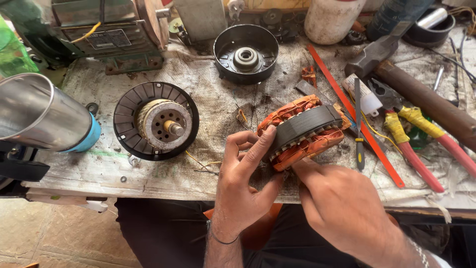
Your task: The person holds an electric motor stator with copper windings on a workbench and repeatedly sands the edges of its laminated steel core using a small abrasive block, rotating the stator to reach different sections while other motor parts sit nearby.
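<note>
Orange-wound stator point(302, 130) (tilted on edge) gripped by left hand point(243, 183), fingers clamped on rim, right hand point(342, 203) fingertips apparently pinched beneath, rotor point(156, 121) nearby

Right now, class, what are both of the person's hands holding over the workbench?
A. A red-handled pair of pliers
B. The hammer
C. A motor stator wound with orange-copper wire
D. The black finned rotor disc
C: the left hand and right hand both grip the wound stator, while the pliers, the rotor disc and the hammer lie untouched on the bench.
</note>
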A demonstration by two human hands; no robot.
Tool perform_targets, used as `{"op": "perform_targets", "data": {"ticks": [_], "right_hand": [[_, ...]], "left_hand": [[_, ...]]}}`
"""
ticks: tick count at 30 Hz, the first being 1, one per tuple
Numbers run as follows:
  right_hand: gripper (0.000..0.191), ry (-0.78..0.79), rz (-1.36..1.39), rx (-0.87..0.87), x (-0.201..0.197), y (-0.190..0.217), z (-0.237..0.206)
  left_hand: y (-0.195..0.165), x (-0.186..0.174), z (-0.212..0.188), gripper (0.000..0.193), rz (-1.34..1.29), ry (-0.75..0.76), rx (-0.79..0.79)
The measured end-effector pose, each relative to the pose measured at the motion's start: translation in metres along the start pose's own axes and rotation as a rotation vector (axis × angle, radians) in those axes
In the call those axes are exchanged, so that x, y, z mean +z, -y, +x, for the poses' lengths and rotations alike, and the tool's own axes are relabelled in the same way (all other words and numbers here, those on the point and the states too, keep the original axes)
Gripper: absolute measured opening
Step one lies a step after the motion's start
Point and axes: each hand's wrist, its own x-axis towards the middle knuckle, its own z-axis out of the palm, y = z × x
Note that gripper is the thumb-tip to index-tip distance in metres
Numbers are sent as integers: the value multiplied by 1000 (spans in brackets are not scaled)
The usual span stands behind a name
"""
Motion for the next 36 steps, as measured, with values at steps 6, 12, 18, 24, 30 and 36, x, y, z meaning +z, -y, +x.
{"op": "perform_targets", "data": {"ticks": [6, 12, 18, 24, 30, 36], "right_hand": [[24, 211, -90, 175, 1, -2, 2], [18, 194, -90, 122, 1, -16, 3], [17, 242, -263, 102, 8, -21, 5], [34, 86, -148, -9, 8, -33, -19], [28, 164, -204, 60, 11, -28, -13], [15, 282, -282, 104, 1, -21, -3]], "left_hand": [[2, 0, -1, 82, -35, -8, -50], [6, 1, -1, 84, -22, 19, -44], [4, 2, -1, 82, -17, -4, -26], [1, 3, -4, 81, -2, 8, -12], [1, 0, -3, 82, 4, 15, -29], [2, 3, -3, 81, -7, 20, -29]]}}
